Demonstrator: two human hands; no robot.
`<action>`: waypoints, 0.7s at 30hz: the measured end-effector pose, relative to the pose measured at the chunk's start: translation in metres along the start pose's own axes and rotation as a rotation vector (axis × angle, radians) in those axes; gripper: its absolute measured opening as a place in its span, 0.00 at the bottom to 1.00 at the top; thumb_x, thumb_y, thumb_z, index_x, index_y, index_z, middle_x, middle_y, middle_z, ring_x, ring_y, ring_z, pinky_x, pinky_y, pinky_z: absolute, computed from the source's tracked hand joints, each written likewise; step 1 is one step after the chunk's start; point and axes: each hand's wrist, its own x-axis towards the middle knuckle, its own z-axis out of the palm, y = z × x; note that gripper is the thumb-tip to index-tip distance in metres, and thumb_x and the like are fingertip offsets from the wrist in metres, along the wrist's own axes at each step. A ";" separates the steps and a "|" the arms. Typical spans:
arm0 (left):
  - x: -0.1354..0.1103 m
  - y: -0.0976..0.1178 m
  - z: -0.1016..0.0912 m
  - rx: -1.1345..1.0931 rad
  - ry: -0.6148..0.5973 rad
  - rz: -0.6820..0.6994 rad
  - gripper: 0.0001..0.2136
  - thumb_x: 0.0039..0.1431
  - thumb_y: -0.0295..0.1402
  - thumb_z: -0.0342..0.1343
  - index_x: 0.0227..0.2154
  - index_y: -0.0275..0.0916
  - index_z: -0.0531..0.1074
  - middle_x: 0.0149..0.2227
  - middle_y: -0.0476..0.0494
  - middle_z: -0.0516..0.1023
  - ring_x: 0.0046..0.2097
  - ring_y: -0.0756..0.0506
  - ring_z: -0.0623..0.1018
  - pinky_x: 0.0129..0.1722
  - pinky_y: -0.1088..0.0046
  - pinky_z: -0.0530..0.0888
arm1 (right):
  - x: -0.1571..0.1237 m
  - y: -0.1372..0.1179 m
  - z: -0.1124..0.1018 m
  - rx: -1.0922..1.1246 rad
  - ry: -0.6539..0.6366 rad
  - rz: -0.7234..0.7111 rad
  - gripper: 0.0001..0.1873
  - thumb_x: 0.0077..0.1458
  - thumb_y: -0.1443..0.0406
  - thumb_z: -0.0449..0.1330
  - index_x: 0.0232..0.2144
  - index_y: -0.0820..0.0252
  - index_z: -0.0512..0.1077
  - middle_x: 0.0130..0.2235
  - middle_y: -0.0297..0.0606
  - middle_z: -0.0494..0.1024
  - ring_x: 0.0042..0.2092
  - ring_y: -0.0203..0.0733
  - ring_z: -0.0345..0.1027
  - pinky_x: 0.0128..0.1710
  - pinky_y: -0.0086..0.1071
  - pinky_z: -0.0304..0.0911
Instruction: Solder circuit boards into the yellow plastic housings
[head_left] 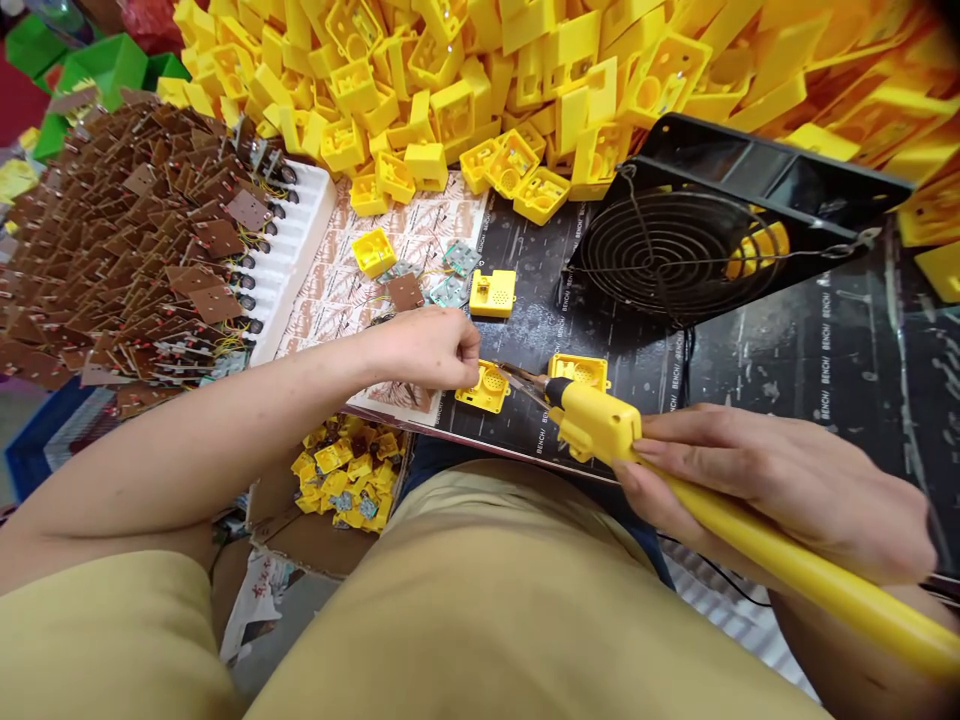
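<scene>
My left hand [431, 348] is closed, its curled fingers at the upper left edge of a small open yellow plastic case [491, 388] on the bench. Whatever lies between the fingertips is hidden. In my right hand [780, 480] is a yellow glue gun [600, 418] with a black collar and a thick yellow tube running back under the palm. Its metal tip reaches the right side of that case. Just behind the tip lies a second open case [579, 372], and farther back sits a yellow case with a speaker grille [493, 293].
A black fan [675, 250] stands at the right. Yellow cases [450, 110] are heaped along the back. Brown circuit boards [135, 250] are piled at left beside a white foam tray [304, 210]. Below the bench edge, a carton holds filled yellow cases [349, 475].
</scene>
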 end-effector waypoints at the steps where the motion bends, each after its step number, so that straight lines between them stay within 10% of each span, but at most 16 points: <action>1: 0.000 0.000 0.000 0.005 0.002 0.001 0.04 0.45 0.30 0.55 0.21 0.40 0.74 0.22 0.51 0.76 0.26 0.49 0.73 0.27 0.74 0.62 | 0.002 -0.001 0.002 0.009 0.012 -0.066 0.08 0.56 0.67 0.65 0.29 0.57 0.68 0.26 0.33 0.77 0.26 0.31 0.72 0.26 0.19 0.69; 13: -0.002 0.002 0.001 0.041 0.020 -0.009 0.04 0.44 0.31 0.54 0.20 0.39 0.73 0.19 0.51 0.72 0.24 0.50 0.70 0.24 0.75 0.60 | 0.007 0.000 0.010 0.006 -0.042 -0.211 0.07 0.56 0.71 0.65 0.33 0.59 0.68 0.26 0.34 0.76 0.27 0.34 0.73 0.28 0.25 0.72; 21: -0.001 0.001 0.000 0.045 0.015 0.005 0.05 0.43 0.32 0.53 0.19 0.40 0.72 0.19 0.51 0.73 0.24 0.50 0.70 0.24 0.75 0.61 | 0.000 0.002 -0.006 0.001 0.032 0.026 0.09 0.62 0.62 0.59 0.29 0.54 0.69 0.25 0.32 0.76 0.25 0.31 0.71 0.24 0.22 0.68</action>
